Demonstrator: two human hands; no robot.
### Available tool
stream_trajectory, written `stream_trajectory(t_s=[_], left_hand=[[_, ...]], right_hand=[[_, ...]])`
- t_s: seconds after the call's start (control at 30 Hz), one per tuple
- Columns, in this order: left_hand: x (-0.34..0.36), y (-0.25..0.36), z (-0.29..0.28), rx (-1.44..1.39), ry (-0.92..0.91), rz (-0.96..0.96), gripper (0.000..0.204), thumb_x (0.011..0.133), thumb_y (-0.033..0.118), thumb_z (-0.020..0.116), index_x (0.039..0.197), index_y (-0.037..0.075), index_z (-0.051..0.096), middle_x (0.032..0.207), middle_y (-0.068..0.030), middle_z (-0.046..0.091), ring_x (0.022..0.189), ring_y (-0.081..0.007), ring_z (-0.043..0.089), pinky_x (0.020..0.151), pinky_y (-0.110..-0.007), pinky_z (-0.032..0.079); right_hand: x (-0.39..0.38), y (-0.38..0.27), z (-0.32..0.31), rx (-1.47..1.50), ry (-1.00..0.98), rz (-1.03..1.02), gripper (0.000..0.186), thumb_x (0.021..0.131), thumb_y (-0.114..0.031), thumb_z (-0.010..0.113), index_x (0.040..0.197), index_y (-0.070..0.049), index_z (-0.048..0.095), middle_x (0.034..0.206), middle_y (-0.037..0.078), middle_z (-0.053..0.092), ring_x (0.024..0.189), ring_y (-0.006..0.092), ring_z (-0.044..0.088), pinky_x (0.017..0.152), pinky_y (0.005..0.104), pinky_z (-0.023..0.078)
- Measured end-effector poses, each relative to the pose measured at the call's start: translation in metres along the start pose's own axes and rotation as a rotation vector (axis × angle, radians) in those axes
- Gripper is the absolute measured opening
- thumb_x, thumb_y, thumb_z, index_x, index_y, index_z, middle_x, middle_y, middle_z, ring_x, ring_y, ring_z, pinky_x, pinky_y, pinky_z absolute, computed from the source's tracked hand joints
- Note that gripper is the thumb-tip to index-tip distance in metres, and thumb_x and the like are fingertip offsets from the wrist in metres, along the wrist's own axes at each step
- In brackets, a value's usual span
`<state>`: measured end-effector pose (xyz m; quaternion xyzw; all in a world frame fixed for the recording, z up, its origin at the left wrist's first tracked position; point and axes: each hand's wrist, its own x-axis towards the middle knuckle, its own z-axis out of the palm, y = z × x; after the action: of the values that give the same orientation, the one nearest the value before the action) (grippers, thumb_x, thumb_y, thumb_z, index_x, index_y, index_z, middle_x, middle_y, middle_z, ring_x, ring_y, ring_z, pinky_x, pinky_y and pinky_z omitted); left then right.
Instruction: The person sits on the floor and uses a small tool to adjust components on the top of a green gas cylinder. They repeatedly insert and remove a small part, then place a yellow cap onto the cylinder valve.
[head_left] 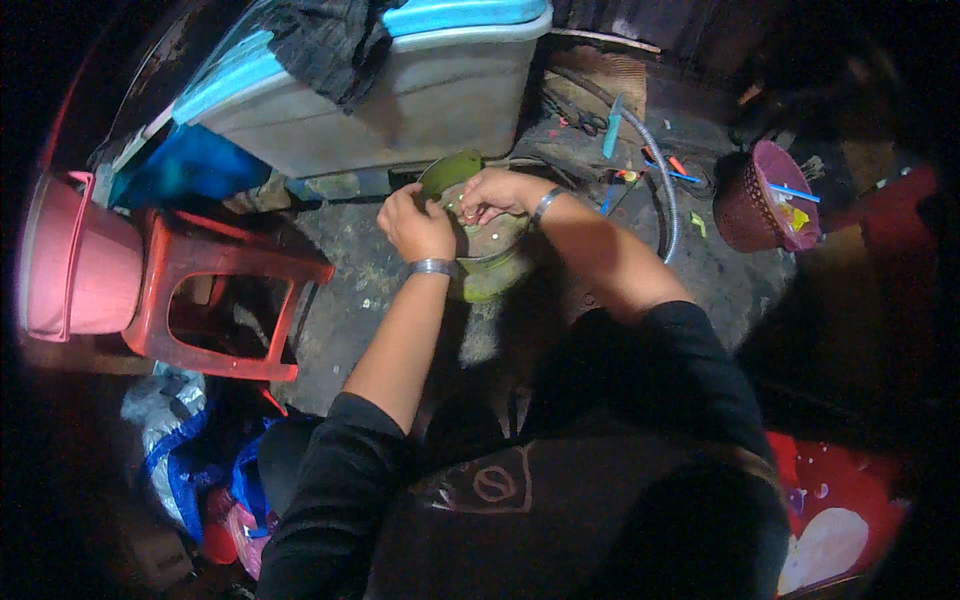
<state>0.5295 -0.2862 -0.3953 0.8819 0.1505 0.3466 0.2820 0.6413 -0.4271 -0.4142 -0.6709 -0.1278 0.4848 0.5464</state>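
On the dark floor in front of me stands a round green bowl. Small pale bits lie inside it, too small to name. My left hand is at the bowl's left side, its fingers curled by the rim and its thumb toward the inside. Over the bowl's opening, my right hand bends in with thumb and fingers pinched together. Whatever sits between those fingertips cannot be made out. A metal-coloured band circles each wrist.
A large grey bin with a blue lid stands behind the bowl. Left are a red plastic stool and a pink bucket. To the right, a grey corrugated hose curves past scattered small items and a maroon basket.
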Motion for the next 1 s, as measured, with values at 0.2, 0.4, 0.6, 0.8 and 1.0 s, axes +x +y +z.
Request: stream_trajectory(t_s=[0.2,0.4,0.6,0.8,1.0], left_hand=[[0.002,0.003,-0.001,-0.018,-0.024,-0.021,0.030,0.072,0.003,0.067,0.102,0.007,0.061,0.104,-0.0133,0.059,0.109,-0.0347,0.049,0.098,-0.044,0.037],[0.001,0.000,0.003,0.008,0.005,0.001,0.030,0.073,0.003,0.066,0.102,0.007,0.061,0.104,-0.0134,0.059,0.109,-0.0350,0.049,0.097,-0.044,0.038],[0.002,0.003,0.000,0.011,-0.014,-0.014,0.031,0.073,0.004,0.067,0.102,0.007,0.061,0.104,-0.0133,0.059,0.108,-0.0352,0.049,0.098,-0.045,0.037],[0.002,0.010,-0.010,0.175,-0.163,0.256,0.022,0.069,0.008,0.069,0.091,0.014,0.069,0.110,-0.0079,0.060,0.118,-0.0342,0.047,0.101,-0.050,0.033],[0.011,0.013,-0.012,0.329,-0.426,0.456,0.019,0.068,0.012,0.068,0.083,0.021,0.076,0.110,-0.0007,0.062,0.125,-0.0337,0.043,0.106,-0.055,0.027]], right_hand=[[-0.005,-0.004,-0.002,-0.011,-0.017,-0.066,0.012,0.077,-0.007,0.068,0.085,-0.001,0.062,0.084,0.012,0.069,0.080,0.0227,0.068,0.073,0.0346,0.056],[-0.006,-0.004,-0.002,0.058,-0.009,-0.021,0.011,0.076,-0.004,0.067,0.086,-0.002,0.063,0.083,0.011,0.069,0.079,0.0215,0.068,0.071,0.0342,0.057],[0.006,-0.012,0.010,-0.196,0.099,0.051,0.012,0.077,-0.010,0.065,0.086,-0.004,0.068,0.076,0.006,0.068,0.072,0.0151,0.064,0.066,0.0310,0.054],[-0.044,0.046,-0.057,-0.060,0.233,-0.254,0.020,0.088,-0.026,0.066,0.095,-0.008,0.068,0.081,-0.001,0.066,0.081,0.0103,0.061,0.062,0.0264,0.047],[-0.167,0.231,-0.109,-1.584,0.437,0.373,0.032,0.094,-0.023,0.043,0.117,-0.014,0.064,0.126,0.011,0.061,0.125,0.0319,0.051,0.107,0.0593,0.026]])
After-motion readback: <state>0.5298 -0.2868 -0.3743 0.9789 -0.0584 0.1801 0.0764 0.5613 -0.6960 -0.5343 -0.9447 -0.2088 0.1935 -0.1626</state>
